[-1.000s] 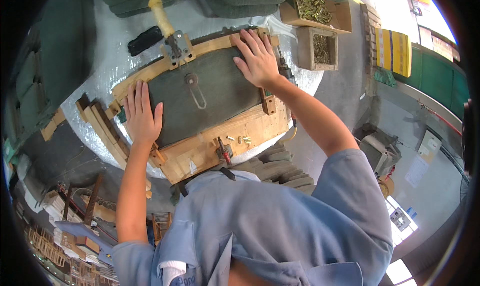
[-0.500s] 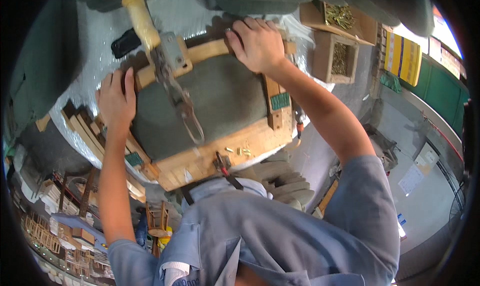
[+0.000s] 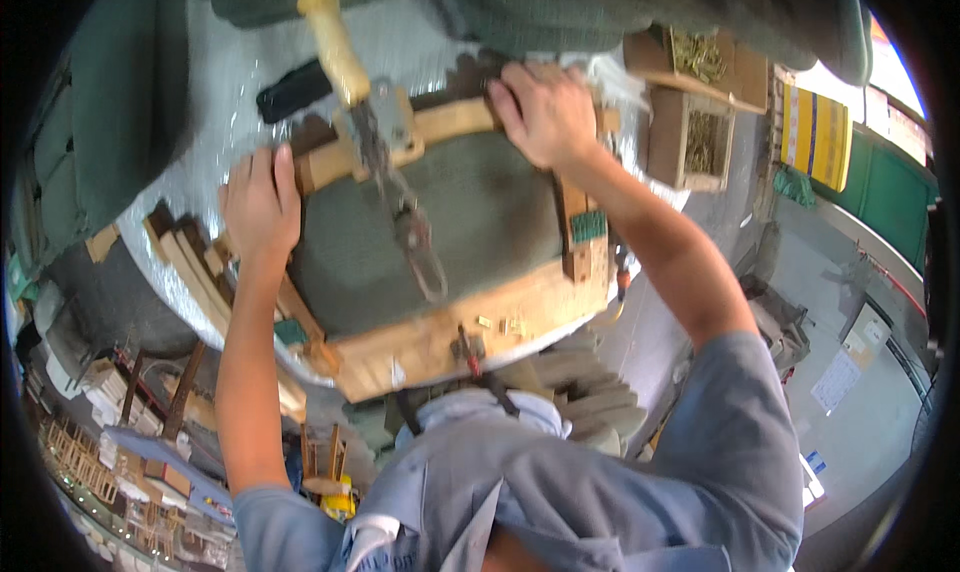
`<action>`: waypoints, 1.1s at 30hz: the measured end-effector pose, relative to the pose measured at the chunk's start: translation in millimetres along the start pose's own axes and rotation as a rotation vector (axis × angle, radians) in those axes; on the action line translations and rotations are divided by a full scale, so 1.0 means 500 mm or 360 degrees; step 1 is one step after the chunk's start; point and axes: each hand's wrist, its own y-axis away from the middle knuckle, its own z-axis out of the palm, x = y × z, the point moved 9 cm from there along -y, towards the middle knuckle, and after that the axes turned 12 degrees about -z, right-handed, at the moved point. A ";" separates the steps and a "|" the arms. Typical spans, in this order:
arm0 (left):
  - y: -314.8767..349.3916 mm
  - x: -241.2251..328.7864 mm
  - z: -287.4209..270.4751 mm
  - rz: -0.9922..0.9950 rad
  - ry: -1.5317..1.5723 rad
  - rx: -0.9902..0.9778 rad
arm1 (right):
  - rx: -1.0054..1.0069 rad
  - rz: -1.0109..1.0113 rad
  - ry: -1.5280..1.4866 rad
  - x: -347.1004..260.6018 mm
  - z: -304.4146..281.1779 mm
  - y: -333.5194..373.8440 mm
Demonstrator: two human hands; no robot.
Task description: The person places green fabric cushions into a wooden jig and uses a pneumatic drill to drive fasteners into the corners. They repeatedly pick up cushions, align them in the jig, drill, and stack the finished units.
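Observation:
A dark green padded panel (image 3: 400,242) lies in a wooden frame (image 3: 455,122) on a wooden board (image 3: 560,297). My left hand (image 3: 262,207) grips the frame's far left corner, thumb pointing away from me. On the far rail, toward the right, my right hand (image 3: 548,112) has its fingers curled over the wood and its thumb on the near side. Between my hands a metal toggle clamp (image 3: 378,137) with a pale yellow handle (image 3: 337,47) is mounted on the rail, its looped arm reaching over the panel. Fingertips of both hands are partly hidden behind the frame.
A black object (image 3: 292,94) lies beyond the rail on plastic wrap. Several small brass pieces (image 3: 510,325) and a smaller clamp (image 3: 470,352) are on the near board. Open boxes of brass-coloured hardware (image 3: 708,142) stand at far right; wooden strips (image 3: 195,272) lie at left.
The whole scene has shifted slightly right and down in the picture. Both hands keep their places on the frame; the clamp looks the same.

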 end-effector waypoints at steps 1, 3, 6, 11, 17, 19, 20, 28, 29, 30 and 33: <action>0.003 0.012 -0.017 0.0018 0.0025 -0.0003 | -0.0008 0.0003 0.0007 -0.003 0.004 0.003; 0.006 0.006 -0.022 0.0034 0.0023 -0.0052 | 0.0046 -0.0004 0.0002 -0.006 -0.005 0.000; 0.009 -0.001 -0.003 0.0017 0.0064 -0.0017 | -0.0027 0.0045 -0.0012 -0.006 0.001 -0.004; 0.000 -0.004 -0.006 -0.0068 0.0130 -0.0083 | -0.0067 0.0072 -0.0038 -0.002 0.009 -0.004; 0.008 -0.006 -0.001 -0.0068 0.0090 -0.0057 | -0.0020 0.0009 0.0031 -0.005 0.016 0.008; 0.003 -0.007 -0.003 -0.0075 0.0039 -0.0036 | 0.0003 -0.0005 0.0035 -0.005 0.013 0.011; 0.004 -0.008 -0.007 -0.0097 -0.0018 0.0015 | 0.0077 -0.0064 0.0058 -0.008 0.008 0.011; 0.166 -0.029 -0.176 -0.0205 0.0722 0.0661 | 0.0424 0.0241 0.0003 -0.126 -0.098 0.160; 0.222 -0.027 -0.204 -0.0268 0.0784 0.0629 | 0.0426 0.0302 -0.0077 -0.160 -0.126 0.207; 0.282 -0.031 -0.212 -0.0346 0.0871 0.0552 | 0.0484 0.0275 -0.0223 -0.196 -0.143 0.270; 0.523 -0.039 -0.169 -0.0613 0.1220 0.0160 | 0.0359 0.0471 -0.0633 -0.277 -0.118 0.491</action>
